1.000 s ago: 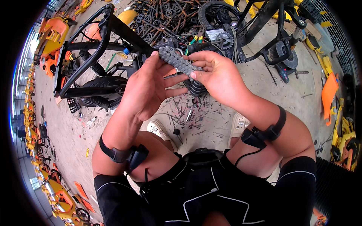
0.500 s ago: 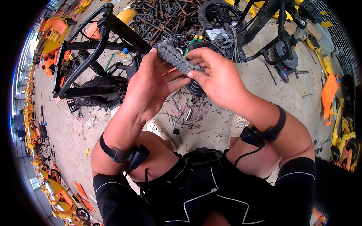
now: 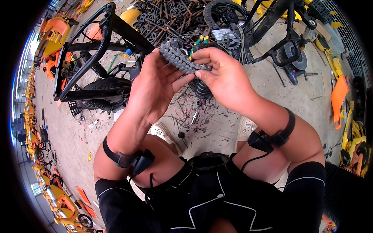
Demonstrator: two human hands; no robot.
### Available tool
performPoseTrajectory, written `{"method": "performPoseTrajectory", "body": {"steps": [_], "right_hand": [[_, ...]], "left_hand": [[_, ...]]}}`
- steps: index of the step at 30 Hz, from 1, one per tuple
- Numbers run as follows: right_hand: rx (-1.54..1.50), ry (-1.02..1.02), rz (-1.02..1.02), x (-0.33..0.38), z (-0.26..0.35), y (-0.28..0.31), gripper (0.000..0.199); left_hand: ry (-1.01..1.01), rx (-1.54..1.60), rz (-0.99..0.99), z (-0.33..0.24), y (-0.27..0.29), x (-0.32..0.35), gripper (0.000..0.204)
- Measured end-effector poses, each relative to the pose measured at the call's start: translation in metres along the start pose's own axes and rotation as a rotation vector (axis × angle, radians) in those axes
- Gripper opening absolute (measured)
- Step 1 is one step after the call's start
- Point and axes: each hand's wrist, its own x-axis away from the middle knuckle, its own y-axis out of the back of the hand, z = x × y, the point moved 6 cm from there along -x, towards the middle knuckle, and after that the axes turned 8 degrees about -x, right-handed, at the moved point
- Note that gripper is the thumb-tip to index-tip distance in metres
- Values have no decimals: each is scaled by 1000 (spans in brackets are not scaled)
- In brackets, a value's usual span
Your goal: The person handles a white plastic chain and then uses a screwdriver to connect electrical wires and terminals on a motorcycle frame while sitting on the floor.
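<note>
- Spanning both hands, the grey chain slants from far left to near right, well above the floor.
- Left hand: palm up, fingers slightly apart beneath the chain, thumb beside its far-left end.
- Right hand: thumb and fingers clamped on the chain's near-right end.
- Beyond, a black frame stands left; heaped metal parts lie far off.

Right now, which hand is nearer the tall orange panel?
Right. The right hand, holding the chain, is to the left of the orange panel; the left hand sits farther left.
</note>
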Motion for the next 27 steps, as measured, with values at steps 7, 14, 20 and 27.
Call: {"method": "performPoseTrajectory", "body": {"steps": [7,14,20,27], "right_hand": [[-164,-132,-25,-1,3,3,33],[-276,-100,-94,-6,2,13,33],[-568,-147,-253,0,1,11,28],[-672,-195,-267,3,0,9,23]], "left_hand": [[18,-10,-14,-1,-3,1,52],[24,11,-23,0,-2,-2,52],[9,79,-27,-2,-4,0,51],[-19,119,-46,-2,-5,-2,51]]}}
